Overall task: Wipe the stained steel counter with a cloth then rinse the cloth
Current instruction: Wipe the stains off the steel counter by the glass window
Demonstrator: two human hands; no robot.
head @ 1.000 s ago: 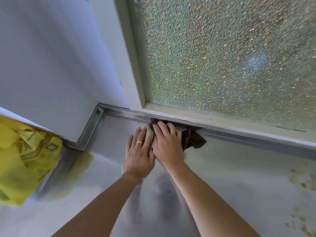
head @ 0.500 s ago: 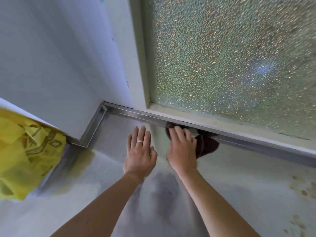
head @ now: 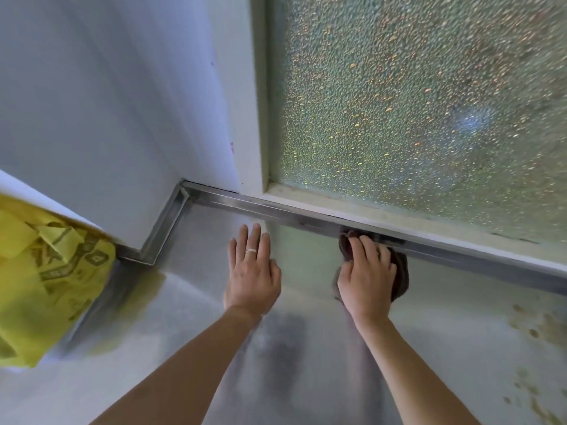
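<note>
The right hand (head: 366,276) is pressing a dark maroon cloth (head: 400,277) flat against the steel worktop (head: 445,317), its fingers (head: 365,243) lying close together and draped over the cloth, their tips reaching the raised steel lip (head: 276,210) that is running beneath the frosted window (head: 414,102). The cloth is bunching out just right of these fingers, placed where worktop meets lip, probably to clean that seam. The left hand (head: 251,271) is resting palm-down on bare steel, fingers (head: 254,240) extended and nearly together, holding nothing; it is likely bracing the reach. A ring (head: 251,250) is showing on one finger. Brownish stains (head: 540,329) are lying well right of the right fingers, not yet wiped. A yellow bag (head: 46,277), far left of the left fingers, is bearing dark printing that cannot be read.
</note>
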